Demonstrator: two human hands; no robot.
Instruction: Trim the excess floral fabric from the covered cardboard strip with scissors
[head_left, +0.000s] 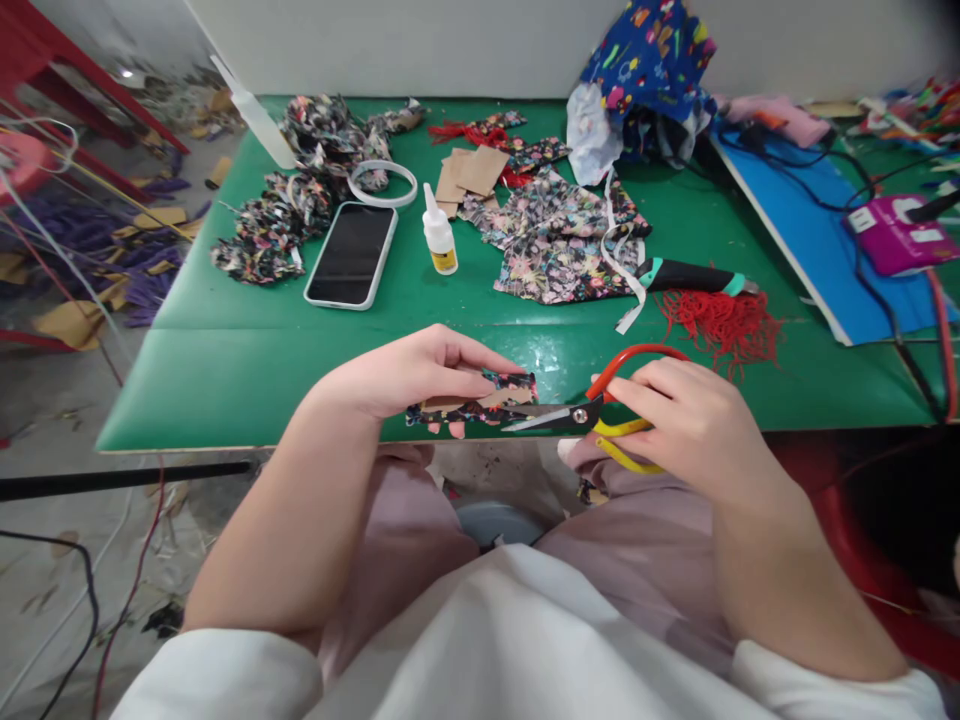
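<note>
The left hand [409, 372] has its fingers closed around a small floral piece [469, 412] with brown card on it, held over the near edge of the green counter [247, 370]. The right hand [697, 425] has its fingers curled through the red and yellow handles of the scissors [589, 414], whose slightly parted blades point at that piece; whether they touch it is hard to tell. Beyond stand a small bottle [441, 245] and, beside it, a phone [351, 255] lying flat.

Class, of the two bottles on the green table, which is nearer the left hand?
The small, yellow-labelled bottle right of the phone, just beyond the left hand. The taller bottle, showing no label, is farther off, back left.
</note>
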